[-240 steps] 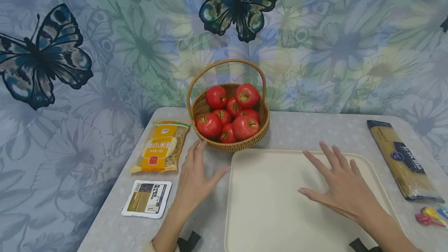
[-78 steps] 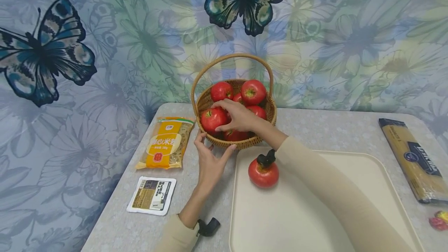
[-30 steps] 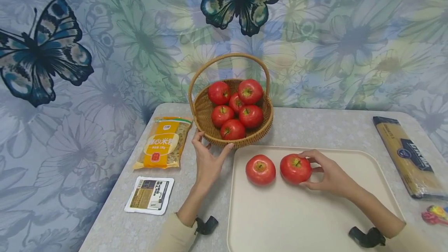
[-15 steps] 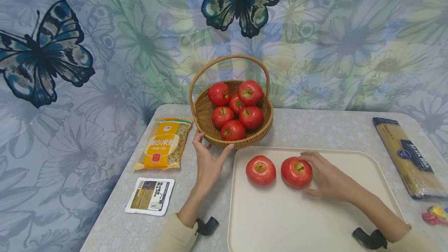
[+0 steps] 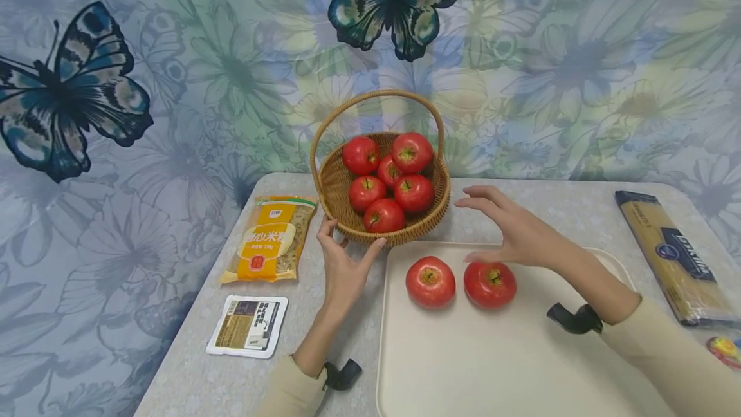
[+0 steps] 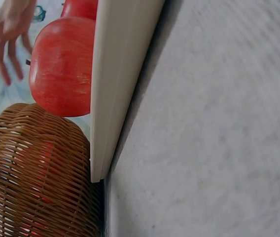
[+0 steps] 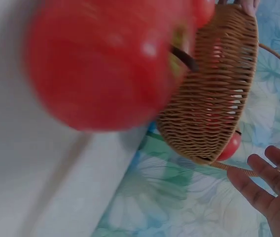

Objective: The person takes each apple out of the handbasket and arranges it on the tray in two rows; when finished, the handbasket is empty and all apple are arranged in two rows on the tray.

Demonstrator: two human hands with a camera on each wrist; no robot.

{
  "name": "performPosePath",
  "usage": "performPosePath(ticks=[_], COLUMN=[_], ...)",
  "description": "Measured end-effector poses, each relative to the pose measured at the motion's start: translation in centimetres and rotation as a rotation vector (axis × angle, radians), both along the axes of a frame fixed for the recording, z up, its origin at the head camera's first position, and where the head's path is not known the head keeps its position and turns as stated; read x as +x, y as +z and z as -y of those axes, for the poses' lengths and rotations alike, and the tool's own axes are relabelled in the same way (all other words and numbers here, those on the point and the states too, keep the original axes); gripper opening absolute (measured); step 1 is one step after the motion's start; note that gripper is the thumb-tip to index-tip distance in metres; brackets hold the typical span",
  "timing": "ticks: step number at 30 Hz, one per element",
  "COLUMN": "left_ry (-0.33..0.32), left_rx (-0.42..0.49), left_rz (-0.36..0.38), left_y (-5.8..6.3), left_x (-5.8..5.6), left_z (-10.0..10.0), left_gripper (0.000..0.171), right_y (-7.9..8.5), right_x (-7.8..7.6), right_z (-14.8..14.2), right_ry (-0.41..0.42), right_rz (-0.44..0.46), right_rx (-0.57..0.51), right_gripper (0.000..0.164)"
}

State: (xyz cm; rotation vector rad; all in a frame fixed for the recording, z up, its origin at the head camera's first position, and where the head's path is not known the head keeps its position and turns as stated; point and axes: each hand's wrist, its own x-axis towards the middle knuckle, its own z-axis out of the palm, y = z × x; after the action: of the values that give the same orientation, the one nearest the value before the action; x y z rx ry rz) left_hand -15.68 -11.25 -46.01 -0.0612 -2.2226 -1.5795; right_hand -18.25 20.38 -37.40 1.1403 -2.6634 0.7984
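Note:
A wicker basket [image 5: 417,233] with an arched handle holds several red apples [image 5: 384,215] at the back middle of the table. My left hand [image 5: 343,269] holds the basket's front left side, with thumb and fingers spread round its wall. Two more red apples stand side by side on a cream tray [image 5: 440,365], a left apple [image 5: 431,282] and a right apple [image 5: 490,286]. My right hand [image 5: 515,227] is above the right apple, fingers apart and pointing toward the basket, holding nothing. In the right wrist view the right apple [image 7: 100,64] looms close and blurred.
On the left lie a yellow food bag [image 5: 269,240] and a flat white-edged packet [image 5: 247,327]. A long spaghetti pack [image 5: 671,259] lies at the right, with small colourful items [image 5: 723,349] in front. A butterfly-patterned cloth [image 5: 231,82] hangs behind the table.
Two apples have gone from the basket to the tray. My right hand has let go of the second one and moved up and back toward the basket. My left hand stays at the basket.

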Motion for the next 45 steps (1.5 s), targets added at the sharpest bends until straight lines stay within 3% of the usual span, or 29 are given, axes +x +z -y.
performPosePath(ticks=[4,10,16,20,28,38,45], left_ry=[0.000,-0.006,-0.005,0.004,0.004,0.004,-0.003], left_rx=[0.003,0.000,-0.004,-0.042,-0.079,-0.091,-0.087], left_rz=[-0.008,-0.007,-0.020,-0.007,0.006,-0.004,0.008], left_y=[-0.1,-0.2,0.0,0.1,0.1,0.3,0.2], left_x=[0.0,0.0,-0.1,-0.1,0.0,0.2,0.1], left_z=[0.1,0.2,0.1,0.2,0.3,0.3,0.4], left_gripper=[0.086,0.086,0.087,0.081,0.074,0.074,0.075], right_y=[1.7,2.5,2.4,2.3,1.4,0.7,0.8], right_x=[-3.4,-8.0,-10.6,-11.8,-13.6,-13.9,-13.6], right_z=[2.3,6.1,8.9,10.0,10.7,10.9,11.0], right_ry=[0.041,0.012,-0.011,-0.061,-0.195,-0.212,-0.212], right_rz=[-0.023,0.059,0.028,0.015,0.182,0.043,0.026], right_rx=[-0.015,-0.024,-0.020,-0.018,0.023,-0.046,-0.101], right_gripper=[0.086,0.094,0.086,0.087,0.091,0.075,0.074])
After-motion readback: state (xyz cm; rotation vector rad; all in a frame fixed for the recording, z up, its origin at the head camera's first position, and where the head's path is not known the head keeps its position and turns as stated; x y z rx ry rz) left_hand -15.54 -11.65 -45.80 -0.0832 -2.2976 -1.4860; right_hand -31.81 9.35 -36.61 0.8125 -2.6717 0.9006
